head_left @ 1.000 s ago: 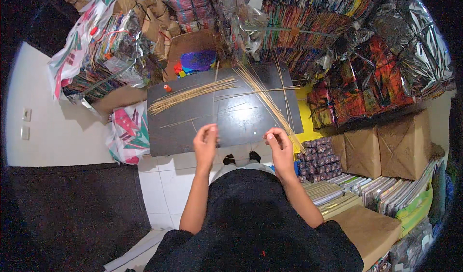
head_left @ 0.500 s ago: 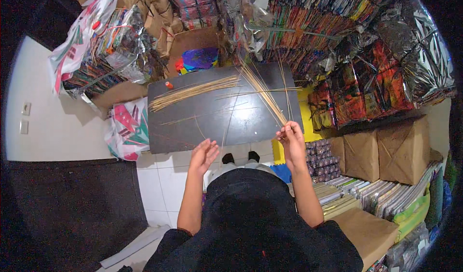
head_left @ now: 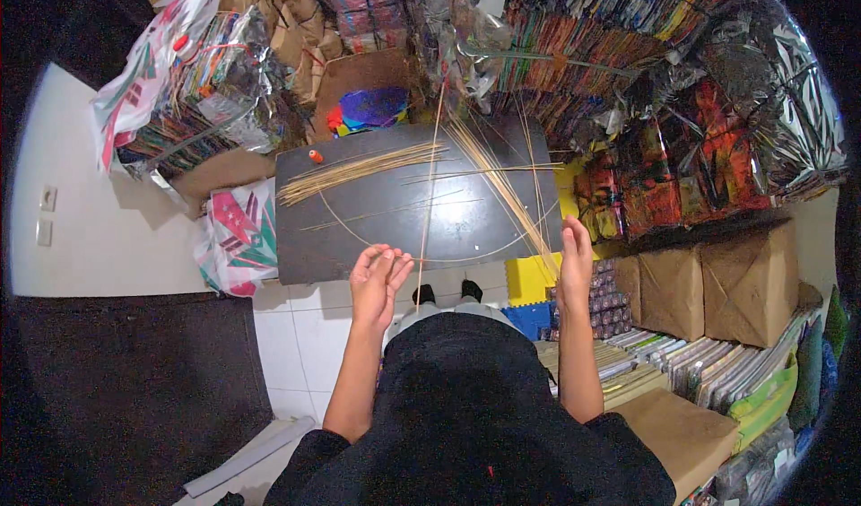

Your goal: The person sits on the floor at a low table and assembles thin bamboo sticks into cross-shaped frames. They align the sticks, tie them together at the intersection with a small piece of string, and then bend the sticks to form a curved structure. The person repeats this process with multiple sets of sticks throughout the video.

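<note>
My left hand [head_left: 378, 282] is in front of the dark table's near edge, thumb and fingers pinched on a thin bamboo stick frame [head_left: 448, 260]. One stick of it bows in a wide arc, and a straight stick [head_left: 433, 165] crosses it, running away from me. To the right, my right hand [head_left: 575, 259] is raised with fingers stretched out, beside the near end of a loose bundle of bamboo sticks [head_left: 493, 176]. Whether it touches the arc's right tip cannot be made out. Another pile of bamboo sticks [head_left: 359, 175] lies on the table's left part.
The dark table [head_left: 377, 237] also bears a small orange spool [head_left: 316, 156] and several single sticks. Wrapped stacks [head_left: 574, 48] crowd the far side. Brown paper parcels [head_left: 749, 277] stand at right, a printed white cloth [head_left: 238, 237] at left, white floor tiles [head_left: 300, 353] below.
My right hand has moved right and its fingers have straightened from a pinch. The bowed stick now shows as a wide arc over the table, and my left hand has risen slightly.
</note>
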A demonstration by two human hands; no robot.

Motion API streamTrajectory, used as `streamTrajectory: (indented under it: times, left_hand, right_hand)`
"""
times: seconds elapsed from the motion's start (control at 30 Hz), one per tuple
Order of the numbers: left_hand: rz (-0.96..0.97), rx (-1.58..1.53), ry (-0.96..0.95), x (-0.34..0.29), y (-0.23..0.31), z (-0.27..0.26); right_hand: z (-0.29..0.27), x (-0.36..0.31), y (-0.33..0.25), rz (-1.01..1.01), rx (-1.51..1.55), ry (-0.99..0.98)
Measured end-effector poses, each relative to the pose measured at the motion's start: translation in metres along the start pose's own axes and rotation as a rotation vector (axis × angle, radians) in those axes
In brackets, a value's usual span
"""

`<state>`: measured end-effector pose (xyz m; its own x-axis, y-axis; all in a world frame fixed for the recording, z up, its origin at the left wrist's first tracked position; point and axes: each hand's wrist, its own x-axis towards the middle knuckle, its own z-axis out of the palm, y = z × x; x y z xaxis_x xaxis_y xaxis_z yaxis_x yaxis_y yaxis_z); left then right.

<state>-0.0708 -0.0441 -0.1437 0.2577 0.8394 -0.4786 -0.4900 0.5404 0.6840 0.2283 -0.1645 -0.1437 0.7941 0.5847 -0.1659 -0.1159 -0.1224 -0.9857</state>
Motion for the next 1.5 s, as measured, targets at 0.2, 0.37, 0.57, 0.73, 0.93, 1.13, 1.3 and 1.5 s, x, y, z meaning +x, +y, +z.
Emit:
streamTrajectory:
  times: [0.2,0.37,0.57,0.73,0.93,1.13,1.3,1.5]
  left_hand:
    - [0.023,-0.032,0.014,-0.015,-0.001,0.022]
    - [-0.032,0.004,0.009,-0.031,-0.002,0.037]
    - [-0.006,0.045,-0.028,-0.042,0.002,0.042]
    - [0.142,0.167,0.033,-0.035,0.02,0.031]
    - [0.254,0.295,0.078,-0.042,0.037,0.032]
    - [0.278,0.415,0.109,-0.05,0.038,0.028]
    - [0.261,0.465,0.058,-0.054,0.04,0.017]
    - [0.215,0.537,0.006,-0.057,0.05,0.01]
  right_hand:
    - [0.022,-0.031,-0.001,-0.007,-0.067,-0.15]
    - [0.047,-0.06,-0.027,-0.008,0.228,-0.273]
    - [0.041,-0.055,-0.029,0.001,0.262,-0.177]
    - [0.03,-0.051,-0.034,0.012,0.283,-0.138]
    - [0.024,-0.052,-0.036,0.024,0.274,-0.149]
    - [0.022,-0.05,-0.036,0.031,0.246,-0.162]
    - [0.019,-0.049,-0.035,0.016,0.189,-0.203]
    - [0.019,-0.047,-0.037,0.004,0.068,-0.283]
